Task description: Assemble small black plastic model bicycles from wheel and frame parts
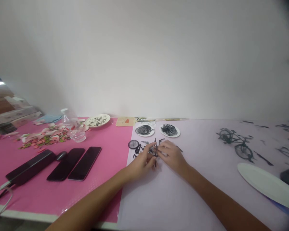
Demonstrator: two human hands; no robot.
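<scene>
A long table with a bright pink cover on its left part point(98, 173) and a pale lilac cover on its right point(183, 202) stood against a white wall point(144, 64). A black miniature bicycle point(236, 141) lay toward the right. Two small round white plates point(137, 133) point(178, 134) held thin black parts, just beyond the hands. Nearer, a small black spoked wheel point(133, 144) lay beside the left hand point(144, 160). Over the lilac cover, the left hand and the right hand point(170, 155) pinched a slim black piece point(155, 154) between their fingertips.
</scene>
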